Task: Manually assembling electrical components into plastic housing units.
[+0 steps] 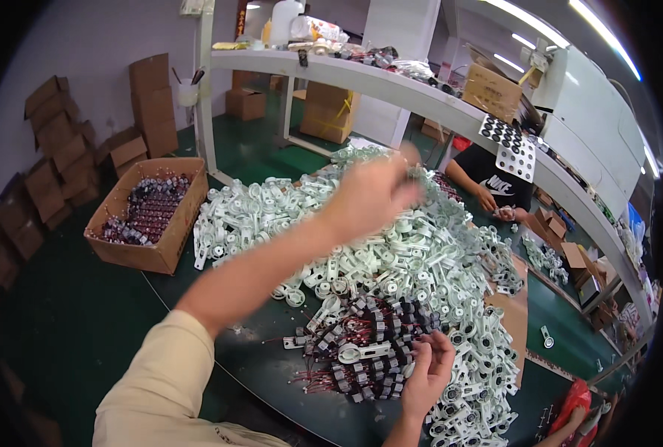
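My left hand (372, 195) reaches across the large heap of pale green plastic housings (398, 257). Motion smears its fingers, and I cannot make out whether anything is in them. My right hand (429, 369) is at the right edge of a cluster of small grey-and-black motors (380, 328) with red wires. Its fingers are bent but apart, and nothing shows between them. One pale housing (365, 352) lies on top of the motors, left of that hand. Several more housings spread down the table to the right of it.
A cardboard box (179, 249) of wired motors stands at left. A white shelf (421, 91) spans the far side. Across the table a person in a black shirt (484, 167) handles small parts. Another person's hand (575, 417) is at lower right by a red bag (572, 402).
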Demonstrator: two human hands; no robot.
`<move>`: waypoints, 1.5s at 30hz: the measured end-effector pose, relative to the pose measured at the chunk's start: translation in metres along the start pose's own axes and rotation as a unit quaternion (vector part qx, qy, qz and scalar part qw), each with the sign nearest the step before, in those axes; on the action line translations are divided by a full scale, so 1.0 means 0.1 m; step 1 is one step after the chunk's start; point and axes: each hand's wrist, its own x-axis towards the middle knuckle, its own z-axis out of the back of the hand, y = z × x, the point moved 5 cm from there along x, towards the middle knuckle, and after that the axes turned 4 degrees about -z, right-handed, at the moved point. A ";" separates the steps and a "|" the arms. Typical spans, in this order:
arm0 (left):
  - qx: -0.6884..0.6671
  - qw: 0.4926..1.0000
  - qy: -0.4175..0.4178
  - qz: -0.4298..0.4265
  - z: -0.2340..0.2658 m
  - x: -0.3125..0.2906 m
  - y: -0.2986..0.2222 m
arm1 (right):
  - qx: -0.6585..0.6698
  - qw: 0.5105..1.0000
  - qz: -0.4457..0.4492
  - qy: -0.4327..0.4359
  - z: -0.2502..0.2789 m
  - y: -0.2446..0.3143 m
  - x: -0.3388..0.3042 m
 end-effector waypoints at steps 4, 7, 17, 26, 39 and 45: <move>0.150 0.983 -0.106 0.014 0.61 1.50 0.56 | -0.067 0.998 0.017 0.007 -0.03 -0.03 -0.01; 0.267 0.949 -0.141 0.095 0.81 1.79 1.05 | -0.081 0.996 0.025 0.022 -0.06 -0.08 -0.01; -0.255 0.945 0.014 0.204 -0.23 -0.53 0.09 | -0.092 0.991 0.030 -0.096 0.44 -0.03 0.17; -0.138 0.949 0.282 0.035 -0.81 -2.03 -0.64 | -0.139 0.984 -0.006 -0.108 0.69 -0.11 0.45; -0.043 0.920 0.377 0.099 -0.63 -2.11 -0.45 | -0.449 0.891 0.034 -0.063 0.51 -0.48 0.38; -0.016 0.907 0.392 0.150 -0.46 -2.20 -0.42 | -0.359 0.931 0.070 -0.009 0.13 -0.57 0.41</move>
